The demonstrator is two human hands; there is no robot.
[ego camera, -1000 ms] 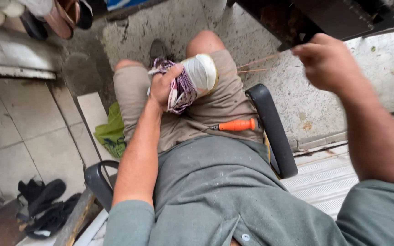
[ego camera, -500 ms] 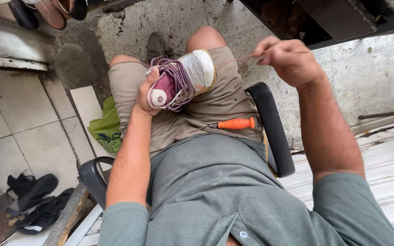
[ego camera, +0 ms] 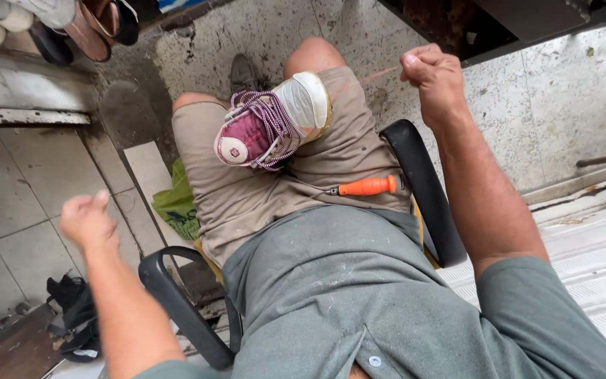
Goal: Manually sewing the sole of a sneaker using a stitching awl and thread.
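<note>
Resting across the seated person's lap was a small pink high-top sneaker (ego camera: 269, 128) with a white toe cap and loose purple-and-white laces, lying on its side on the tan shorts (ego camera: 247, 196), with neither hand touching it. The right hand (ego camera: 433, 77) was raised beyond the right knee and closed in a fist, pinching a thin thread (ego camera: 366, 78) that ran taut from the fist down to the toe end of the sneaker. The left hand (ego camera: 89, 221) was drawn back to the left, clear of the lap, loosely curled and empty. An orange-handled tool (ego camera: 367, 186) lay on the shorts just below the sneaker, near the right armrest (ego camera: 422, 189) of the black chair; the left armrest (ego camera: 177, 302) curved beneath the left forearm. A green bag (ego camera: 177, 203) sat on the tiled floor (ego camera: 8, 210) beside the left thigh. Dark sandals (ego camera: 71, 309) lay at lower left, and more footwear (ego camera: 71, 21) lined a ledge at upper left.
</note>
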